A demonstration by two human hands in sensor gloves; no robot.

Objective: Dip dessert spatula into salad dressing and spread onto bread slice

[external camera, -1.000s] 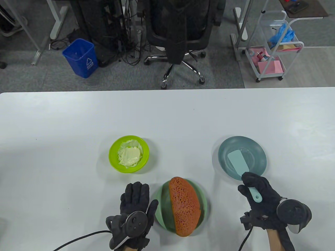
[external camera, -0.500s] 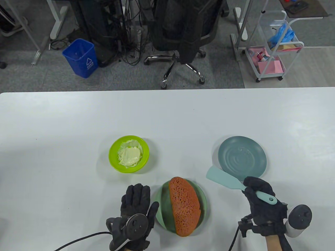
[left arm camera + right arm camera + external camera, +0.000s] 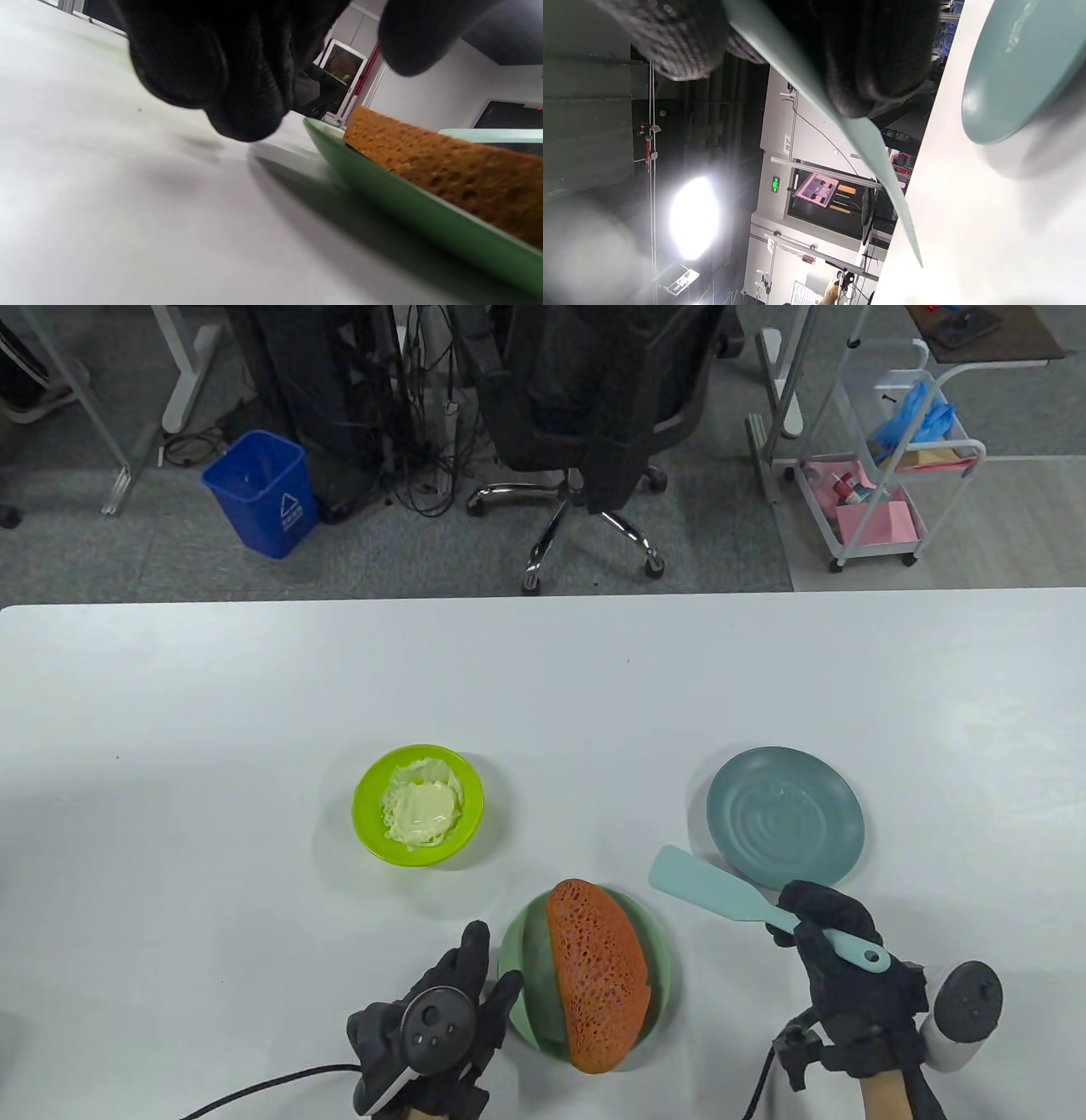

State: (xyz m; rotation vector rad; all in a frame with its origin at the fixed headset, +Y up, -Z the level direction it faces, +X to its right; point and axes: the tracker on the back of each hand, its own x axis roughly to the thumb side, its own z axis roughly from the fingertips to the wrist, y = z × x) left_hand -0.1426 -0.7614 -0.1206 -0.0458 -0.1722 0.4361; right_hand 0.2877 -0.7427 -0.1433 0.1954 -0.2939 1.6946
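Black sensor gloves cover both hands at the near edge of the white table [image 3: 170, 712]. The left hand [image 3: 441, 1018] holds nothing; its fingers are bent and its thumb touches the left rim of a green plate [image 3: 516, 959]. On that plate, near the middle of the near edge, lies the brown, porous bread slice [image 3: 598, 971], running lengthwise away from the person. To the right, the right hand [image 3: 836, 954] grips the handle of the pale teal dessert spatula [image 3: 721, 895], whose flat blade points up and left, raised above the table between the bread and an empty blue-grey plate [image 3: 785, 819]. Farther from the near edge, left of centre, a lime-green bowl [image 3: 369, 802] holds the creamy salad dressing [image 3: 420, 808].
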